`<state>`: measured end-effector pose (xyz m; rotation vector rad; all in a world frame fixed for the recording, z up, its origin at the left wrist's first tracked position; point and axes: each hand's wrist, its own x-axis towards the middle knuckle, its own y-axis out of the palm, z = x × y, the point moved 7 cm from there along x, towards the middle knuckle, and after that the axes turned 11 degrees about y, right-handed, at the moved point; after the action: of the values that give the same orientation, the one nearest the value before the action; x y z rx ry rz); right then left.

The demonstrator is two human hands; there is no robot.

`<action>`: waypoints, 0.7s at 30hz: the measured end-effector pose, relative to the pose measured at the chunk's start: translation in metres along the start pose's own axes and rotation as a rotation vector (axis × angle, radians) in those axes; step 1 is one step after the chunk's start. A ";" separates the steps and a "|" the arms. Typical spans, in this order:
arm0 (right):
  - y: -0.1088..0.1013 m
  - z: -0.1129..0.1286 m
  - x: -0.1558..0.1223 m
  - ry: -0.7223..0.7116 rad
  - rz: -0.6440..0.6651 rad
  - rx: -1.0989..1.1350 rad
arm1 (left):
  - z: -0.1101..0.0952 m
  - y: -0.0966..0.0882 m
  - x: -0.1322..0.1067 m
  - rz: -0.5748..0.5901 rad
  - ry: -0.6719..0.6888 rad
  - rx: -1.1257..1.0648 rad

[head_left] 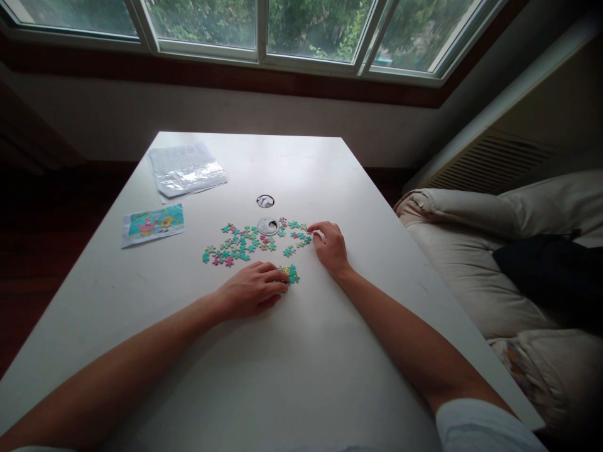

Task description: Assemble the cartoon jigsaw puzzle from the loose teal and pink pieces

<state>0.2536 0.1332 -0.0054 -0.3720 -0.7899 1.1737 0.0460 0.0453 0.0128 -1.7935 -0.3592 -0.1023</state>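
Note:
My left hand (257,289) lies palm down on the table, its fingers stretched out and touching a small cluster of joined jigsaw pieces (293,274) in teal and yellow. Part of that cluster is hidden under the fingertips. Beyond it, many loose jigsaw pieces (240,242) in teal, green and pink are spread over the white tabletop. At the right end of the spread, my right hand (331,248) is open with bent fingers. Its index fingertip is beside the loose pieces, and I see nothing held between finger and thumb.
A round metal cap (268,226) sits among the pieces, with a round hole (265,201) in the table behind it. To the left lie a cartoon picture card (155,225) and a clear plastic bag with paper (186,169). A cushioned sofa (471,245) stands right of the white table (301,364).

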 end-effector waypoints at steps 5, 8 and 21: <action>0.001 -0.008 0.002 0.033 -0.020 -0.023 | 0.000 0.000 0.001 0.008 -0.004 0.001; 0.001 -0.010 0.003 0.051 -0.019 -0.038 | 0.000 0.002 0.000 0.011 -0.005 0.005; 0.005 -0.007 0.002 0.080 0.053 -0.075 | 0.001 0.001 0.000 0.012 0.000 -0.005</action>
<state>0.2560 0.1374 -0.0128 -0.5024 -0.7594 1.1736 0.0460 0.0458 0.0119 -1.8003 -0.3481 -0.0948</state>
